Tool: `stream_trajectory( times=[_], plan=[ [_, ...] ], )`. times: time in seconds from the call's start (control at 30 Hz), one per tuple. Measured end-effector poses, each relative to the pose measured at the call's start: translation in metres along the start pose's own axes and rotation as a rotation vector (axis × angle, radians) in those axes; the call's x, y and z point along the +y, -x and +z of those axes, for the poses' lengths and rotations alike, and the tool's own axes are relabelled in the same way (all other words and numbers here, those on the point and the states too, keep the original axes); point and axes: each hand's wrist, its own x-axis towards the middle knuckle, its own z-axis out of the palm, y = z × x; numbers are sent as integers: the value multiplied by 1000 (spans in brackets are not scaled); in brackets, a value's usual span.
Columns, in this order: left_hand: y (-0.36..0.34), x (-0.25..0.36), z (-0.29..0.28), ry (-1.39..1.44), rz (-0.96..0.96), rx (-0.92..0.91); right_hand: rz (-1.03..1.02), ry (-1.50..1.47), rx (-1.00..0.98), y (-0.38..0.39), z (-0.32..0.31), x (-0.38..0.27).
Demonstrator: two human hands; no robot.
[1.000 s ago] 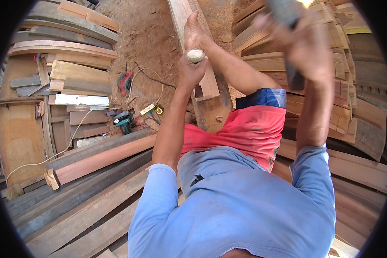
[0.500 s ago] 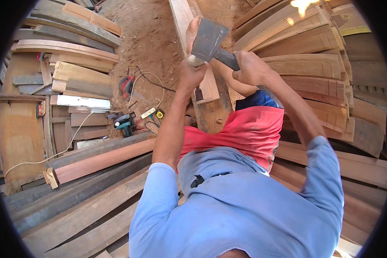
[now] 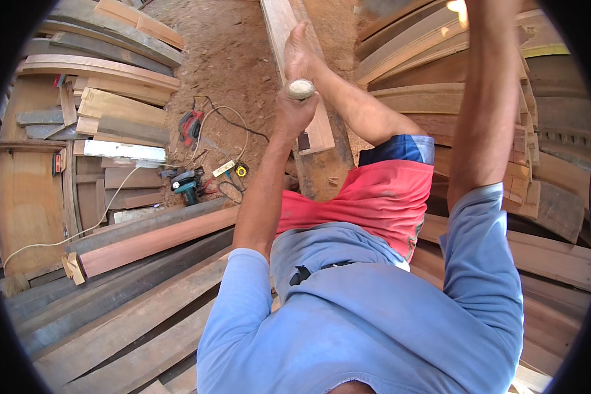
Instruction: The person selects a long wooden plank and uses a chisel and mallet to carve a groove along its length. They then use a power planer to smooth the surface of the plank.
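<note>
My left hand (image 3: 294, 113) is closed round the upright handle of a chisel; its pale, rounded, worn butt (image 3: 301, 89) shows above the fist. The chisel's blade is hidden below the hand. Beneath lies a light wooden board (image 3: 320, 134) with a dark rectangular recess (image 3: 303, 140) near its close end. My bare foot (image 3: 300, 56) rests across the board farther off. My right forearm (image 3: 491, 85) reaches up past the top edge at the right, so that hand and whatever it holds are out of view.
Left of the board, a red power tool (image 3: 190, 127), a teal power tool (image 3: 188, 186), a yellow tape measure (image 3: 241, 170) and looping cords lie on the dusty ground. Stacked planks (image 3: 128, 118) line the left, with more wooden panels (image 3: 433, 105) at the right.
My right hand, which held a dark-headed hammer over the chisel, has swung up and out of view with it. My left hand has stayed at the chisel.
</note>
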Motion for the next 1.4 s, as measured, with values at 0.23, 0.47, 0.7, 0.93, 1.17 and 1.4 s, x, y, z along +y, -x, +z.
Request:
stream_trajectory(
  times=[0.23, 0.47, 0.7, 0.93, 1.17, 1.4],
  plan=[
    [48, -36, -2, -152, 151, 57, 464, 670, -1423, 202, -24, 75],
    [39, 21, -6, -10, -20, -28, 732, 64, -811, 172, -43, 26],
    [4, 21, -11, -6, 78, 17, 616, -82, -532, 135, -54, -7],
    [-1, 18, 3, -28, 115, -37, 551, -138, -421, 135, -72, -10],
    [-1, 11, 4, -58, 17, 187, 611, -139, -318, 134, -73, -19],
    [1, 7, 1, -29, 50, 11, 544, -127, -294, 138, -72, -20]
  ],
)
